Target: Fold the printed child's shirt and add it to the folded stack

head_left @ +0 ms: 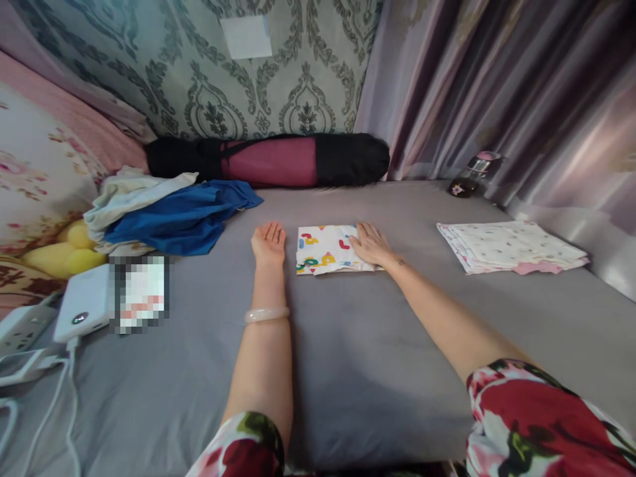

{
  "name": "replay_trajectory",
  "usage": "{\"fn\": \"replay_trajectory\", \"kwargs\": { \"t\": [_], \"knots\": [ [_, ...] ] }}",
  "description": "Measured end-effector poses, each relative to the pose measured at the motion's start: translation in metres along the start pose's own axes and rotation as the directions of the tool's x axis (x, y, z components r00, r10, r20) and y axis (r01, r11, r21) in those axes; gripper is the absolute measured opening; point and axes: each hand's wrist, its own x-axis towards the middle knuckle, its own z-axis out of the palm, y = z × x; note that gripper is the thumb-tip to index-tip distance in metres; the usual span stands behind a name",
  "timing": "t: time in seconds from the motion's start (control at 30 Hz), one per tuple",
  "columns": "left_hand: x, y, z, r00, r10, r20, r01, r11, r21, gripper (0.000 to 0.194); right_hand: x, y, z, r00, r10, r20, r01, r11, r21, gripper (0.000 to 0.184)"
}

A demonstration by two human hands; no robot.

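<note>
A white cloth (325,250) with colourful printed shapes lies folded into a rectangle on the grey bed sheet. My right hand (370,244) rests flat on its right end, fingers stretched out, hiding part of that end. Just left of the cloth, apart from it, is my left hand (269,244), palm turned up. Its fingers are loosely bent with nothing in them. A pale bangle (267,315) circles my left forearm.
Folded printed fabric (511,246) lies at the right. Blue and pale clothes (171,215) are heaped at left, near a white power bank (85,301) with cables. A black and maroon bag (271,160) and a dark bottle (474,175) stand behind.
</note>
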Motion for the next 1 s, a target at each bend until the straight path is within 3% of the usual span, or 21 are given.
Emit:
{"fn": "replay_trajectory", "kwargs": {
  "t": [0.1,0.2,0.37,0.57,0.8,1.0],
  "knots": [
    [0.0,0.001,-0.002,0.997,-0.074,0.027,0.078,0.974,-0.214,0.035,-0.002,-0.014,-0.011,1.0,0.006,0.001,-0.006,0.998,-0.055,0.058],
    [0.0,0.001,-0.002,0.995,-0.085,0.044,0.094,0.951,-0.293,0.032,-0.006,-0.038,-0.016,0.998,-0.05,-0.022,0.049,0.998,-0.05,0.057],
    [0.001,0.001,-0.003,0.996,-0.079,0.041,0.087,0.954,-0.287,0.03,-0.011,-0.065,-0.003,0.994,-0.105,0.041,0.103,0.994,0.037,0.064],
    [0.004,0.0,-0.004,0.996,-0.075,0.04,0.083,0.961,-0.264,0.026,-0.009,-0.063,0.012,0.996,-0.084,0.044,0.083,0.996,0.015,0.063],
    [0.002,0.001,-0.003,0.995,-0.093,0.028,0.097,0.94,-0.326,0.024,-0.009,-0.066,0.006,0.996,-0.082,0.044,0.081,0.997,0.015,0.063],
    [0.001,0.002,-0.002,0.997,-0.072,0.012,0.072,0.966,-0.249,0.023,-0.009,-0.093,-0.005,0.992,-0.126,0.007,0.126,0.992,0.025,0.059]
  ]
}}
